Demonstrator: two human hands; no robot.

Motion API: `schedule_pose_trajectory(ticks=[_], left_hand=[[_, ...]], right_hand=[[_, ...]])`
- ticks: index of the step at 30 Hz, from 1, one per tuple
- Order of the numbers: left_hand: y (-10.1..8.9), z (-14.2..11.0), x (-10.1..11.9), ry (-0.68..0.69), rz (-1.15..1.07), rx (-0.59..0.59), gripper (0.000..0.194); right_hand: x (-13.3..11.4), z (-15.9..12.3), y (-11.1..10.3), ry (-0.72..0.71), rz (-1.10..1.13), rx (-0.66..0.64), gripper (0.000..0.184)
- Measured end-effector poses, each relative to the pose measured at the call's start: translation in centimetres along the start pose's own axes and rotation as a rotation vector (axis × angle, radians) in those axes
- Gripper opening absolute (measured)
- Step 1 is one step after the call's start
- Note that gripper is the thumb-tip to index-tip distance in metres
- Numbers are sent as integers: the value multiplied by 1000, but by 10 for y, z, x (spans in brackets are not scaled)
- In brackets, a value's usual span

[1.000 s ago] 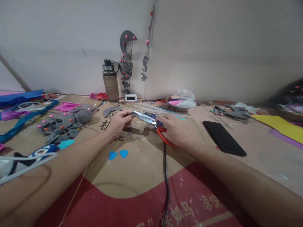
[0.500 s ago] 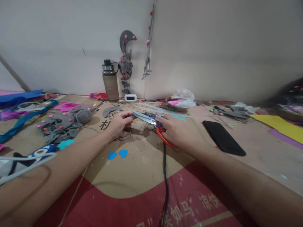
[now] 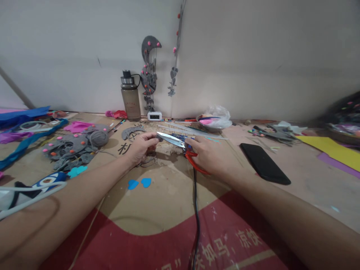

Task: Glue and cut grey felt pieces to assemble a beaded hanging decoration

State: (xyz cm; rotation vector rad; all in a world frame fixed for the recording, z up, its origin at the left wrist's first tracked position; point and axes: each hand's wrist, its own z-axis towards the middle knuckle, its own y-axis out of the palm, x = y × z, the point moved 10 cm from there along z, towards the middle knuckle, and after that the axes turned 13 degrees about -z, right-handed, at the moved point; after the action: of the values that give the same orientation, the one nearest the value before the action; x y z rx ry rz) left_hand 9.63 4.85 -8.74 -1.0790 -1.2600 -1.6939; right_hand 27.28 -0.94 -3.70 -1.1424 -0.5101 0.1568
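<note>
My left hand point(image 3: 145, 146) is closed in a pinch just left of centre, at the tip of the scissors. Between its fingertips is a small bit of grey, mostly hidden; it looks like yarn. Loops of thin grey yarn point(image 3: 149, 162) hang or lie just under this hand. Red-handled scissors point(image 3: 174, 141) point left, gripped by my right hand point(image 3: 205, 153). Their blades lie close together, with the tip beside my left fingertips. Two blue heart shapes point(image 3: 146, 182) lie on the cardboard in front of my hands.
A grey yarn ball point(image 3: 99, 138) and grey felt pieces with pompoms point(image 3: 70, 146) lie left. Behind stand a bottle point(image 3: 131, 101), a small digital clock point(image 3: 154, 116) and a bowl point(image 3: 212, 127). A phone point(image 3: 264, 163) lies right; a black cable point(image 3: 197, 213) runs toward me.
The scissor blades have turned slightly and catch more light. Both hands stay nearly in place. The decorated strand hanging on the wall looks straighter at its lower end.
</note>
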Motion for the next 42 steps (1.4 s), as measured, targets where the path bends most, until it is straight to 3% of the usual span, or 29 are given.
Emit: schedule_pose_trajectory(ticks=[8, 15, 20, 34, 42], left_hand=[[1, 0, 0, -17, -53, 11, 15], [2, -1, 5, -9, 0, 20, 21], [2, -1, 6, 14, 4, -6, 21], [2, 0, 5, 7, -9, -13, 23], [3, -1, 5, 18, 43, -17, 21]], right_hand=[[0, 0, 0, 21, -12, -23, 36], [12, 2, -8, 152, 109, -31, 33], [11, 4, -4, 115, 165, 45, 39], [2, 2, 2, 94, 95, -57, 36], [1, 2, 2, 84, 77, -27, 36]])
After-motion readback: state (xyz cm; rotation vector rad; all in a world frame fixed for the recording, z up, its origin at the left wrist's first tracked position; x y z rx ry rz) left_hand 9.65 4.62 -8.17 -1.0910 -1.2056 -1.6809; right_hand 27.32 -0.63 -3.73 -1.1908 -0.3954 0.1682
